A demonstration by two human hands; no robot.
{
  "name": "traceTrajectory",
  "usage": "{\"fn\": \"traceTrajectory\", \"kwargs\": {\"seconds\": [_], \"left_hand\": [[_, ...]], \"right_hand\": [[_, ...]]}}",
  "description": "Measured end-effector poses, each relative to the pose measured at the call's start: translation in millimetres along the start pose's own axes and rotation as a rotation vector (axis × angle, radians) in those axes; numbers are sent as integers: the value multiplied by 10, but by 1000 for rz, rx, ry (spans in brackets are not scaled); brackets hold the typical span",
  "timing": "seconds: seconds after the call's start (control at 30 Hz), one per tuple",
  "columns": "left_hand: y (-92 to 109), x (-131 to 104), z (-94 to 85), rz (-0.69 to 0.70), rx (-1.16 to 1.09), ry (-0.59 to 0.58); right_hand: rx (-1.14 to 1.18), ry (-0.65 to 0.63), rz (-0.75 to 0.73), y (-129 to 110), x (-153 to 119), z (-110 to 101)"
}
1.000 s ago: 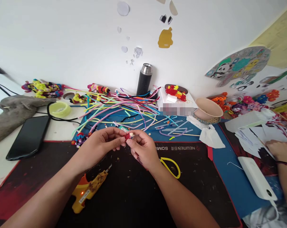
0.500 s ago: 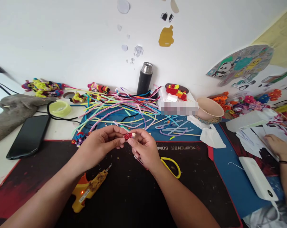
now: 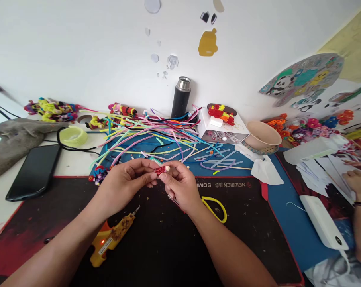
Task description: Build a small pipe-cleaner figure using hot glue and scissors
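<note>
Between both hands is a small red pipe-cleaner piece (image 3: 160,170) with a cream-white tip. My left hand (image 3: 129,175) pinches its left side. My right hand (image 3: 182,185) grips the whitish end, fingers curled. Under the right palm shows part of a thin metallic item whose kind I cannot make out. Below the left wrist a yellow glue gun (image 3: 113,241) lies on the dark mat, its orange light lit. A bent yellow pipe cleaner (image 3: 224,209) lies beside my right wrist. Just behind the hands are loose coloured pipe cleaners (image 3: 156,133).
A black flask (image 3: 181,99) stands against the wall. A white box (image 3: 224,129) and a pink bowl (image 3: 263,137) are back right. A phone (image 3: 34,171) lies left. At right, a co-worker's hand (image 3: 358,183) is over papers, near a white power bank (image 3: 322,221).
My hands keep almost the same hold on the red piece. The co-worker's hand at the right has shifted slightly, and more fingers show beyond it. The view has moved a little.
</note>
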State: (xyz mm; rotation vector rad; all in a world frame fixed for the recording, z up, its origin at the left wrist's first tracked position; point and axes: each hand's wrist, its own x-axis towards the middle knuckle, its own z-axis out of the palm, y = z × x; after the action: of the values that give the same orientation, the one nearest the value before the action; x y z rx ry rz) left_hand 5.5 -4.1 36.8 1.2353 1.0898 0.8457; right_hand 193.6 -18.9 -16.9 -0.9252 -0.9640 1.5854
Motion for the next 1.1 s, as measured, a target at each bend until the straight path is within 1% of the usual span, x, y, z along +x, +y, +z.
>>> {"fn": "traceTrajectory", "kwargs": {"seconds": [0.3,0.47,0.57,0.8,0.9,1.0,1.1], "left_hand": [[17,1,15,-4,15,9],[-4,18,-17,18,-31,-23],[14,16,-32,8,-69,-40],[25,5,-33,20,-38,-8],[-4,12,-54,62,-21,39],[-25,27,-81,104,8,75],[-27,32,-94,111,11,75]], "right_hand": [[29,-7,-2,3,3,1],[12,-2,-11,10,2,-2],[-7,-3,-7,8,1,-2],[-47,-30,-26,0,-5,23],[-52,-40,-15,-10,-14,32],[-38,-26,-20,-13,-15,26],[-18,-4,-23,-3,-7,13]]}}
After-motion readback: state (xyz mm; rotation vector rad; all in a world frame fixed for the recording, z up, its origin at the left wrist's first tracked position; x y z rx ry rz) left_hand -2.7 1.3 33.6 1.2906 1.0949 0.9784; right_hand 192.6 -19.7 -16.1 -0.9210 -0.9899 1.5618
